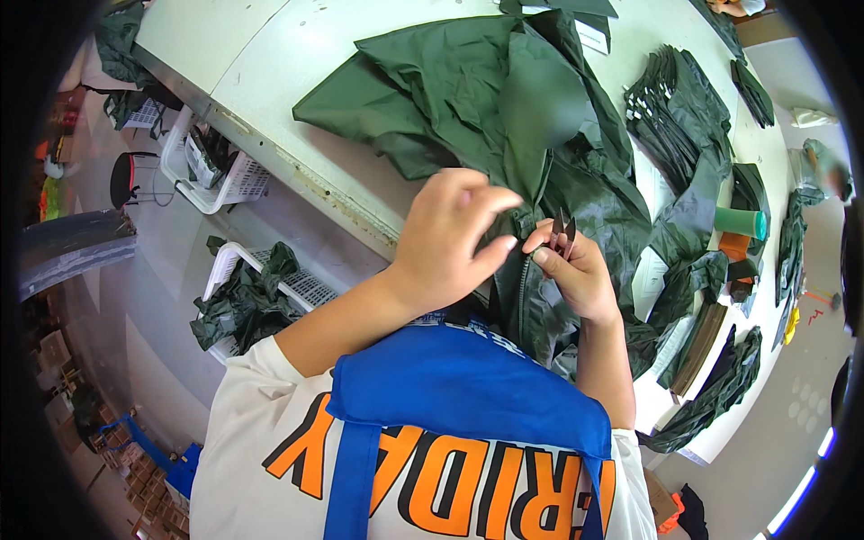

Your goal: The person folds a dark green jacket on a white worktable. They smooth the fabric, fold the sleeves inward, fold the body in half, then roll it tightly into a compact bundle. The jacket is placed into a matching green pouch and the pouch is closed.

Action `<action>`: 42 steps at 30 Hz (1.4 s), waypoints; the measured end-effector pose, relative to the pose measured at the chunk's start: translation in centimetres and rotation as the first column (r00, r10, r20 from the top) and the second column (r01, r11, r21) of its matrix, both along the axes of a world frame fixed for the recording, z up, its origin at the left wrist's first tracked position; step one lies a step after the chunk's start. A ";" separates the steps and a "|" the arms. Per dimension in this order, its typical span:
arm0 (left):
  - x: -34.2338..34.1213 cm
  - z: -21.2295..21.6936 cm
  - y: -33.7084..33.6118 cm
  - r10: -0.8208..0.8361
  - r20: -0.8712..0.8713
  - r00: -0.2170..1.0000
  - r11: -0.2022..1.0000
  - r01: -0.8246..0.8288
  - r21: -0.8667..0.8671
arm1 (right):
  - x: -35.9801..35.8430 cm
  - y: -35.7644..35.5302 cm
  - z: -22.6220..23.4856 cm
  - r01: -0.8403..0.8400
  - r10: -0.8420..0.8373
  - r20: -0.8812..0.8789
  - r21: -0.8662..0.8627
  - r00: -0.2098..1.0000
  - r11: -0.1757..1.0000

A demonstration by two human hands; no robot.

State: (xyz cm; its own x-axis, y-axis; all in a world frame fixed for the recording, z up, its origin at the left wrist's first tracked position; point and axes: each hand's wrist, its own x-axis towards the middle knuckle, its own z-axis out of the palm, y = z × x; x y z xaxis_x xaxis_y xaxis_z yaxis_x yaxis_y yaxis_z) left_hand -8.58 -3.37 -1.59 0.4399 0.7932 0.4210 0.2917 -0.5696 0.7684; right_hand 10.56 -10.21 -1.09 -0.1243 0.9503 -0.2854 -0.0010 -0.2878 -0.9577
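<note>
One garment [441, 90] is lying upper centre; right hand [576, 274] is clamping snips [560, 236], pinching zip [523, 283]; left hand [441, 236] is hovering, fingers [493, 200] parted. Orange lettering [500, 486] is showing lower centre; white label [590, 37], upper right.

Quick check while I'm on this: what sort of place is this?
Probably a garment workshop: a dark green zippered piece lies across a pale worktable, similar pieces are bundled nearby, and the right hand holds small snips.
</note>
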 end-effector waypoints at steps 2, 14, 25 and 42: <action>0.4 -0.9 0.8 -0.103 -0.082 0.991 0.993 0.106 0.043 | 0.0 -0.2 -0.2 0.000 0.000 -0.001 -0.010 1.000 1.000; 1.4 -2.3 1.3 -0.239 0.028 0.971 0.958 0.231 0.172 | 0.8 -0.1 0.1 0.122 -0.128 0.063 0.090 0.990 0.988; 2.4 -2.3 1.4 -0.316 0.166 0.934 0.949 0.309 0.067 | 2.8 -0.5 2.0 0.117 -0.123 0.186 0.039 0.975 0.992; 2.7 -1.1 0.8 -0.305 0.130 0.943 0.950 0.291 0.115 | 2.1 1.0 4.6 -0.163 0.089 0.450 0.129 0.889 0.978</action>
